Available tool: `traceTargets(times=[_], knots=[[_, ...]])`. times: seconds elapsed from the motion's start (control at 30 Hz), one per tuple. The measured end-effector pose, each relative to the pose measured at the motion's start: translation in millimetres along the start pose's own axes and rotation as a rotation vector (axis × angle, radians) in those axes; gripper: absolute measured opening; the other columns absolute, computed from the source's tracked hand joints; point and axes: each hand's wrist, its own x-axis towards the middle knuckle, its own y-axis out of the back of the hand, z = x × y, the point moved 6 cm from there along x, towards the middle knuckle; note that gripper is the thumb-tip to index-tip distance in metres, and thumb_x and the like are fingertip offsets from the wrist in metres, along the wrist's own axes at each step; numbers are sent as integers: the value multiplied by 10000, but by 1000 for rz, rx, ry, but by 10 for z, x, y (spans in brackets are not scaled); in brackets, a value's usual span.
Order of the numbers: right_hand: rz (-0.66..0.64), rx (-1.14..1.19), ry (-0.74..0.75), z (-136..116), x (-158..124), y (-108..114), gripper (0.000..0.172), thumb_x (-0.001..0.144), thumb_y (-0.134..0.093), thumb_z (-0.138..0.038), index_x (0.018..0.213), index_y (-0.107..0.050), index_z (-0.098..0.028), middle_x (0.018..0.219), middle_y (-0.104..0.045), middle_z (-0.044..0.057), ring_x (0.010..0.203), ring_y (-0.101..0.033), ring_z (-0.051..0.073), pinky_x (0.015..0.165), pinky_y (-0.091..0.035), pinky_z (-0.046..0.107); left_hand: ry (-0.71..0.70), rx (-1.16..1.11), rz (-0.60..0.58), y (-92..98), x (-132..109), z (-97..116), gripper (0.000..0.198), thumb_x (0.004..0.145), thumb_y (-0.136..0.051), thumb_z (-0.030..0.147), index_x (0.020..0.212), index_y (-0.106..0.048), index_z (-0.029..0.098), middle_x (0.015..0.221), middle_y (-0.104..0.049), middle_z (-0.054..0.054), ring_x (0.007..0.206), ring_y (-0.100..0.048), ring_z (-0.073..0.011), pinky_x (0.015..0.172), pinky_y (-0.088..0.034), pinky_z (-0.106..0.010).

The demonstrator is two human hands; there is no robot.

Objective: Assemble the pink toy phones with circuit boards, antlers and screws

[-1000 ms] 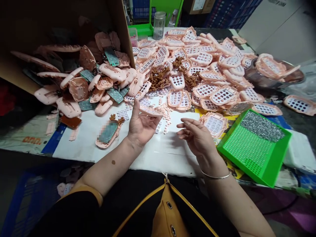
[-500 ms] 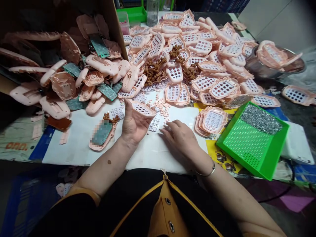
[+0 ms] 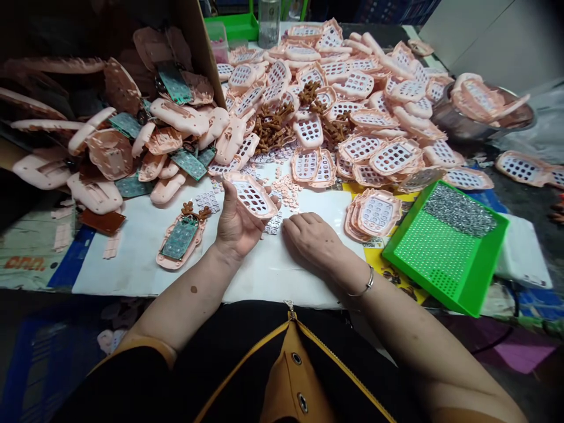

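My left hand [image 3: 238, 229] holds a pink shell with rows of holes [image 3: 252, 195], its inner side tilted up toward me. Beside small white keypad pieces [image 3: 274, 222], my right hand [image 3: 315, 241] rests low over the white sheet [image 3: 264, 270]; its fingers are curled and pressed together, and their tips are hidden. Left of my left hand lies another pink shell with a green circuit board [image 3: 180, 238] in it and brown antler-shaped parts [image 3: 196, 211] at its top. Loose pink buttons [image 3: 286, 194] lie scattered beyond my hands.
A large heap of pink shells [image 3: 361, 85] and brown parts [image 3: 273, 126] spans the back. At left, a cardboard box [image 3: 211, 64] holds shells with boards. Stacked shells [image 3: 374, 214], a green tray of screws [image 3: 484, 282] and a metal bowl [image 3: 467, 123] are on the right.
The shell in my left hand has turned so that more of its holed face shows. My right hand has moved slightly left, its fingers now more curled. The view has shifted a little.
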Motion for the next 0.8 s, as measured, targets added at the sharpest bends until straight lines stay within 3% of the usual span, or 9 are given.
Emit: traceTargets(times=[0.17, 0.37, 0.43, 0.53, 0.63, 0.8], knots=[[223, 320, -273, 232, -78, 77, 312, 941, -410, -164, 1143, -646, -127, 846, -699, 128, 771, -599, 255, 746, -480, 401, 35, 37, 33, -53, -41, -63, 571, 778, -641, 681, 1059, -634, 184, 823, -720, -45, 854, -735, -224, 884, -582, -379], [466, 976, -563, 451, -317, 151, 173, 880, -587, -246, 987, -722, -236, 983, -756, 56, 906, -695, 210, 853, -546, 398, 147, 99, -52, -56, -73, -234, 545, 740, -724, 622, 1034, -652, 168, 878, -748, -75, 889, -745, -259, 905, -577, -407], [536, 1062, -620, 433, -367, 238, 169, 859, -655, -275, 1008, -733, -258, 1022, -761, 46, 933, -701, 206, 879, -550, 400, 147, 120, -101, -39, -75, -270, 581, 691, -773, 606, 1052, -654, 166, 907, -756, -78, 852, -749, -257, 889, -582, -409], [611, 986, -587, 354, -379, 432, 96, 850, -695, -274, 920, -760, -274, 917, -763, 34, 823, -694, 190, 812, -559, 380, 140, 149, -163, -9, -78, -320, 627, 644, -815, 589, 1077, -658, 163, 952, -763, -97, 871, -748, -275, 865, -586, -414], [649, 942, -450, 247, -333, 556, 97, 860, -689, -240, 894, -768, -285, 787, -705, 17, 724, -647, 162, 688, -543, 335, 164, 167, -232, -2, -90, -379, 646, 603, -839, 586, 1058, -677, 156, 982, -761, -111, 906, -741, -285, 793, -597, -377], [626, 748, -251, 69, -278, 621, 160, 891, -638, -183, 940, -754, -282, 804, -677, 23, 755, -632, 155, 667, -522, 319, 223, 156, -311, -33, -120, -419, 678, 513, -883, 579, 1004, -705, 146, 934, -760, -103, 1007, -718, -312, 811, -596, -358]])
